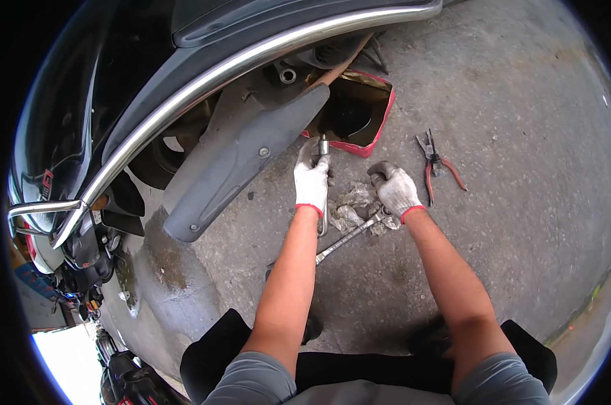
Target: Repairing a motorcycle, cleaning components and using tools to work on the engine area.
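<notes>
My left hand (311, 177), in a white glove with a red cuff, is closed around a socket wrench (324, 146). Its metal socket end points up beside the red-rimmed oil pan, and its shaft shows below the palm. To the right, my right hand (396, 188), gloved alike with darkened fingertips, has its fingers curled together; whatever they may hold is hidden. Below it a long chrome wrench (349, 241) lies slanting on the floor, one end by the right wrist. Crumpled, soiled rags (351, 206) lie between the hands.
Dark liquid fills part of the red-rimmed oil pan (382, 121). Red-handled pliers (435, 165) lie to the right on the concrete floor (521, 202). A scooter's grey exhaust cover (241, 162) and chrome rail (251, 57) overhang the left and far side. A wet patch (173, 263) stains the floor.
</notes>
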Tool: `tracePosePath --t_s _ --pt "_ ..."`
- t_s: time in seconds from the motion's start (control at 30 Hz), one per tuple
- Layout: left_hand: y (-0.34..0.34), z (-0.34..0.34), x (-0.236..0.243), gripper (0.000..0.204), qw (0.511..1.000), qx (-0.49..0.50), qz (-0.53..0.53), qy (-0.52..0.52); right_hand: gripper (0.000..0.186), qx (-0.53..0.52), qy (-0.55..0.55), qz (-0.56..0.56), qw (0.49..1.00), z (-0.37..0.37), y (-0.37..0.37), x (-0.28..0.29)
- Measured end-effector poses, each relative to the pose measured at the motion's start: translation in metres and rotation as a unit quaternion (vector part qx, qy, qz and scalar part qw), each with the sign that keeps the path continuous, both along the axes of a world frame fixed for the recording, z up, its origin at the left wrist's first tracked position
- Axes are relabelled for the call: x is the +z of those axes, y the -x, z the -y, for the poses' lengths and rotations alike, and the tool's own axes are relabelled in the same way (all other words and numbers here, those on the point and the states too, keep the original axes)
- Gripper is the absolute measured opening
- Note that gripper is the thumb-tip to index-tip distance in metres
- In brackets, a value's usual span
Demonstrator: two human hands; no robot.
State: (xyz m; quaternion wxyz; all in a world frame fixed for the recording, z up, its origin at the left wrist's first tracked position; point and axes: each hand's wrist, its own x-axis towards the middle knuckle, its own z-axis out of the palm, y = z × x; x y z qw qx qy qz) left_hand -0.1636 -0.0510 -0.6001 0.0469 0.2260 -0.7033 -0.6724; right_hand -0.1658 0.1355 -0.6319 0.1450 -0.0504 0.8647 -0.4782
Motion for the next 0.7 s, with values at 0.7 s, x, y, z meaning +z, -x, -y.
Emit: tracePosePath --t_s 0.7 --pt "-0.03 0.0 -0.024 0.059 0.997 -0.049 0.027 0.057 0.024 -0.079 0.029 0.03 0.996 0.008 0.014 -0.027"
